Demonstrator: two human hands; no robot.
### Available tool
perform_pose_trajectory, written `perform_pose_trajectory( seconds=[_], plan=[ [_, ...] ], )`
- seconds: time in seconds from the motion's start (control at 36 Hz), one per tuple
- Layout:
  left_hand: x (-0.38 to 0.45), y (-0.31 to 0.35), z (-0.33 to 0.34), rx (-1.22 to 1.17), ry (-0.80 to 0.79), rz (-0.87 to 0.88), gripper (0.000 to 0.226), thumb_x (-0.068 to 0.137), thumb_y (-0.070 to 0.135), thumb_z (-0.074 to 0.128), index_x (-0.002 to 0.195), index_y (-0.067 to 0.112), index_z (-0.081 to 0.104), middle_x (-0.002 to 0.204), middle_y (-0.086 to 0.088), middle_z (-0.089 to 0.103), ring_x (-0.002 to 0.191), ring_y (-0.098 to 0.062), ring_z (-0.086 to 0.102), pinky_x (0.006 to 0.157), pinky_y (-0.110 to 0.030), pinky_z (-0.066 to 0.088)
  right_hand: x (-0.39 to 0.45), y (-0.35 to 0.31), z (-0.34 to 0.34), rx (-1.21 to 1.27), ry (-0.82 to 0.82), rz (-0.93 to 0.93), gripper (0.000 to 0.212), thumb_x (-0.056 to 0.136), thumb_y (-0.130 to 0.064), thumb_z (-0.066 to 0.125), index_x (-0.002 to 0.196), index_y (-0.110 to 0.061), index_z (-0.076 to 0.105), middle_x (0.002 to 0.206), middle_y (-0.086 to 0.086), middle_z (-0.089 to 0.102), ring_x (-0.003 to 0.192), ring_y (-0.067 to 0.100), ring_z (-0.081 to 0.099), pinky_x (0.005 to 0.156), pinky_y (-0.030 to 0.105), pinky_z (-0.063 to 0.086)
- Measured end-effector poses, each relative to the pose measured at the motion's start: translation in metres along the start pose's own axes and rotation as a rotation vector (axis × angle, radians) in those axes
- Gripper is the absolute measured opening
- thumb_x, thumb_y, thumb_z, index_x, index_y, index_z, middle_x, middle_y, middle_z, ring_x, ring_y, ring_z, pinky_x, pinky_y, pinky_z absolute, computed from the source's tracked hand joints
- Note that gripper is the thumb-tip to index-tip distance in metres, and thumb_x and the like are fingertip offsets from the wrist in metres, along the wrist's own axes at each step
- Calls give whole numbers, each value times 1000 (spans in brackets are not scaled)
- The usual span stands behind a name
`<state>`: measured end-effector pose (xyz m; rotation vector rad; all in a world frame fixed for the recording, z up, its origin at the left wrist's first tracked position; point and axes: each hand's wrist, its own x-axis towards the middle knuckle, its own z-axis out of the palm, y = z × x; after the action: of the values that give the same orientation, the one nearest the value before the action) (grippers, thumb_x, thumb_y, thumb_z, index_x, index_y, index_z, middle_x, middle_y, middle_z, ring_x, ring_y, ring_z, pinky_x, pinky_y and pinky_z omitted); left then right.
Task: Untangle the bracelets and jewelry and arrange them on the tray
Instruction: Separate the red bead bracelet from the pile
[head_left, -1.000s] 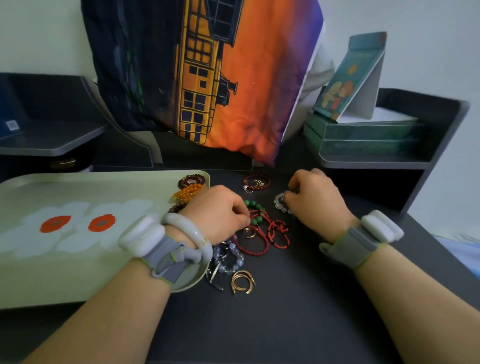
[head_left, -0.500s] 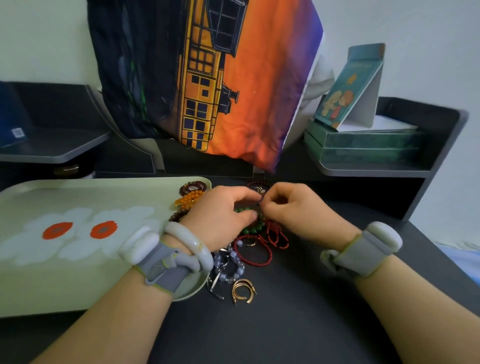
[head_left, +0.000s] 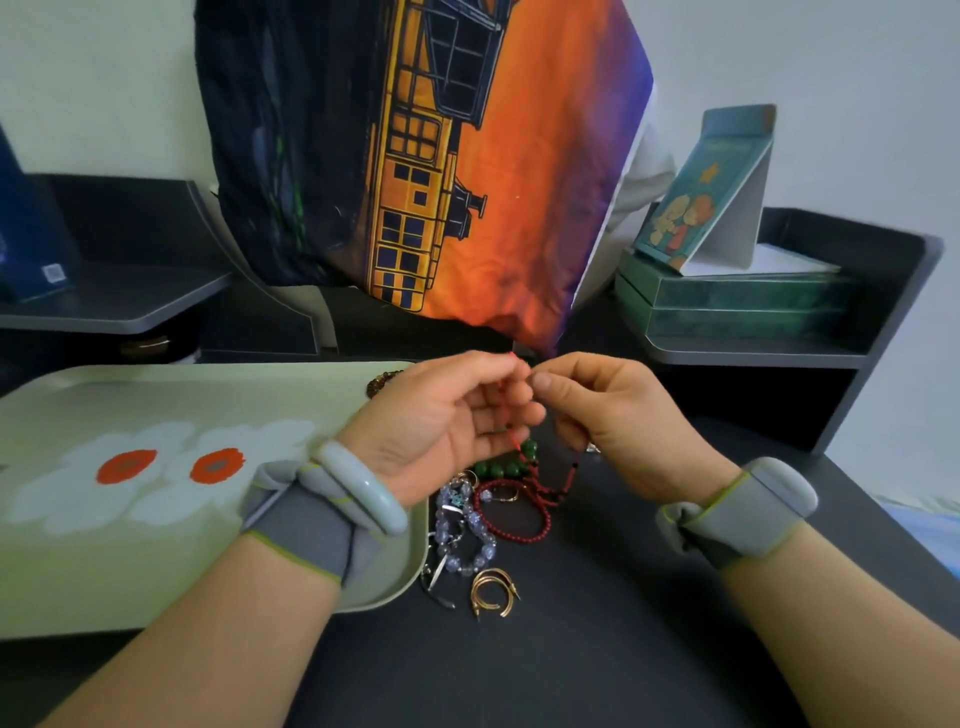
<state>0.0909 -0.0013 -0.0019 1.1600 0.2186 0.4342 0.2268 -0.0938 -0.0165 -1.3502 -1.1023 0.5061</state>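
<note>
Both hands are raised above the dark tabletop (head_left: 597, 649), fingertips meeting. The left hand (head_left: 447, 415) and the right hand (head_left: 613, 415) each pinch a thin red cord bracelet (head_left: 519, 448), which hangs from the fingers down to the tangled pile just right of the tray. In that pile lie a bracelet of round dark-green beads (head_left: 506, 466), a loop of small dark-red beads (head_left: 514, 519), a string of clear faceted beads (head_left: 470, 535) and two gold open hoops (head_left: 493, 597). The pale green tray with white-and-orange flowers (head_left: 156, 410) sits at left; a brown beaded bracelet (head_left: 382, 382) rests at its far right corner.
</note>
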Motion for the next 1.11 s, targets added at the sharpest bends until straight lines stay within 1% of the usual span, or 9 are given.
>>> perform_pose_trajectory(
  seconds=[0.11,0.31,0.42,0.53,0.61,0.69,0.75,0.92,1.11],
  plan=[
    [2,2,-5,-172,14,65,20,79,25,55,91,14,66,79,0,73,75,-11,71,66,-21,53,-2,4,5,-137,-16,-64,11,89,-12,60,84,-16,69,43,-10,45,40,3,36,43,15,31],
    [7,-4,-4,-58,169,243,21,94,14,46,104,11,64,94,-4,74,89,-15,71,64,-19,54,-7,12,12,-532,-107,-326,14,86,-22,61,92,-14,71,72,-12,55,66,2,55,64,12,40],
    [9,-13,-3,262,256,319,18,91,12,53,100,13,69,95,-8,74,90,-16,70,77,-24,54,-11,6,12,-418,-136,-318,8,84,-24,64,82,-18,69,68,-9,61,63,1,55,60,16,42],
    [7,-17,-3,440,239,248,19,89,14,57,85,19,75,89,-11,74,90,-25,68,88,-38,51,-13,-7,9,-209,-103,-249,25,80,-28,66,76,-3,69,62,12,64,57,9,50,53,25,43],
    [5,-14,0,383,176,182,20,90,12,55,80,10,72,74,-10,69,67,-20,63,73,-34,52,-13,-15,6,-29,-52,-177,22,81,-14,63,68,3,61,42,-5,56,39,0,44,44,9,35],
    [1,-12,3,427,100,84,25,92,17,51,77,7,68,63,-5,62,56,-14,55,58,-22,47,-9,-14,3,56,23,-125,23,72,-28,68,59,-10,61,47,5,51,37,5,33,39,15,29],
    [-1,-11,6,385,72,29,29,93,20,49,73,6,66,56,-3,55,51,-13,48,58,-24,41,-7,-10,2,82,57,-88,24,66,-34,70,56,-15,62,50,12,43,38,9,29,38,18,27],
    [-5,-2,4,42,-39,-82,26,81,33,53,68,11,58,52,2,42,45,-11,35,70,-31,40,-7,-8,4,120,15,-63,17,71,-29,65,68,-13,66,42,-8,38,38,5,27,38,15,25],
    [-1,2,-7,-146,-58,75,26,78,23,52,97,14,66,77,3,67,70,-10,62,77,-33,41,-7,-3,7,5,-67,-111,16,84,-17,59,93,-9,70,46,-8,45,42,3,34,43,13,31]
  ],
)
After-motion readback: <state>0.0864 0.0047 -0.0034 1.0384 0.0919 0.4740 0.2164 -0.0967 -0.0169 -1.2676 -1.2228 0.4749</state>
